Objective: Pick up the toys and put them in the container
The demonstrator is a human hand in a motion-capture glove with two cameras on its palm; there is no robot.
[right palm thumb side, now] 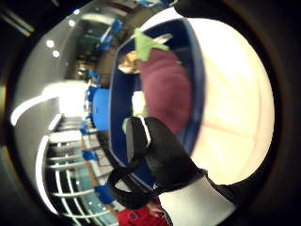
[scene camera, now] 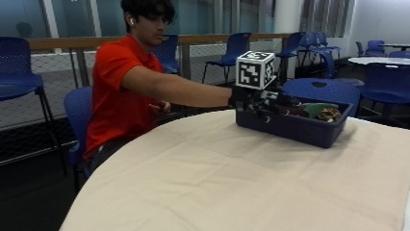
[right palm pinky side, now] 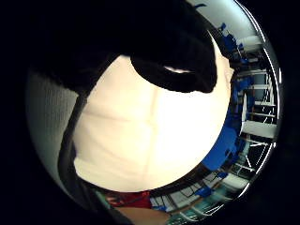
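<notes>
1. The gloved right hand (scene camera: 256, 103) hangs over the near rim of the blue container (scene camera: 301, 129), at the table's (scene camera: 211, 178) two o'clock.
2. Its fingers (right palm thumb side: 162, 150) curl loosely, pinching nothing visible.
3. A maroon eggplant toy (right palm thumb side: 165, 89) with a green stem lies inside, among other toys (scene camera: 323, 112).

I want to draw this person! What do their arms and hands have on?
The right hand wears a black glove with black straps and a white plastic part at the wrist. The arm above it is bare up to the short sleeve of a red shirt. The other hand is mostly hidden.
</notes>
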